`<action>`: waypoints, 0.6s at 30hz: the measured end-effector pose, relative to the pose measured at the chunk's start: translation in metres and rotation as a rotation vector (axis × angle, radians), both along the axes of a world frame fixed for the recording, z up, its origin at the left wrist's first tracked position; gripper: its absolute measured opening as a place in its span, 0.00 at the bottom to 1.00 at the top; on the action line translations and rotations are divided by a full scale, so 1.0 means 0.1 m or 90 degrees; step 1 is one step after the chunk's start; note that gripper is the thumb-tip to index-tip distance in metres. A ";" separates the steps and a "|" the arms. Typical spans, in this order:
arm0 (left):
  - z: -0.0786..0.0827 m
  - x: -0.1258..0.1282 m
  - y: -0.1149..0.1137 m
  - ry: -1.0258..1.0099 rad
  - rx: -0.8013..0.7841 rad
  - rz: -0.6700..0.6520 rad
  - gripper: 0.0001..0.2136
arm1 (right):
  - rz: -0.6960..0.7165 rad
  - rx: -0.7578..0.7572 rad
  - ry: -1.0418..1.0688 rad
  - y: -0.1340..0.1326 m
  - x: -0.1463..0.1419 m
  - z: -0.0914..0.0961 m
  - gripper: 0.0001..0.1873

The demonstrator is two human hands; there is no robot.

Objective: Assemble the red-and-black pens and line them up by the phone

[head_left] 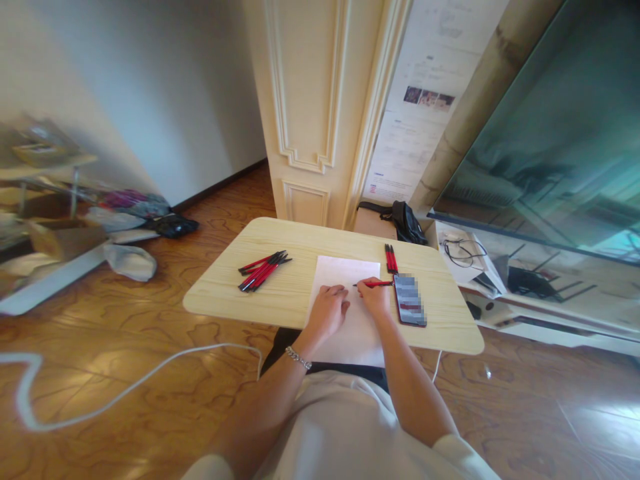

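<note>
My right hand (374, 299) is closed around a red and black pen (383, 284), its thin dark tip pointing left just over a white sheet of paper (345, 343). On the same sheet rests my left hand (327, 312), palm down, thumb a little apart from the fingers. A small dark spot shows by its fingertips; I cannot tell what it is. To the left lies a loose pile of several red and black pens (263, 272). A few more pens (391, 259) lie side by side beyond the sheet's right corner, above a phone (410, 300) with a lit screen.
The pale wooden table (220, 287) has rounded corners. A black bag (407, 223) sits behind it. At right are a white cabinet (550, 333) and a large dark screen (560, 147). A white cable (145, 387) runs across the floor, with bags and clutter at far left.
</note>
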State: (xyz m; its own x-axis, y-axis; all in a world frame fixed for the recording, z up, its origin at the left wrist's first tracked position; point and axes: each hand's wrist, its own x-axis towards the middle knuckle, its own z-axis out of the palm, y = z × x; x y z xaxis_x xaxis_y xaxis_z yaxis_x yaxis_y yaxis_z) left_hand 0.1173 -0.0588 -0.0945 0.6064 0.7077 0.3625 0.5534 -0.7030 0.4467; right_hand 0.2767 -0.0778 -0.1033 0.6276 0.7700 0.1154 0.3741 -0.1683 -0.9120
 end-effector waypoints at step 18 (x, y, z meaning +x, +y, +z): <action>0.01 -0.03 0.05 -0.015 -0.034 -0.037 0.10 | 0.144 0.289 0.689 -0.11 0.07 0.32 0.19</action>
State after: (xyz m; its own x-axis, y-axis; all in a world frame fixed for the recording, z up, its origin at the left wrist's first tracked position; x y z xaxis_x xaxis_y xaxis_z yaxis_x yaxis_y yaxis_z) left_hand 0.1141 -0.0536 -0.0938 0.6381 0.6906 0.3404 0.5014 -0.7083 0.4970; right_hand 0.2840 -0.0887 -0.0708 0.4219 0.9012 -0.0989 -0.6450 0.2217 -0.7314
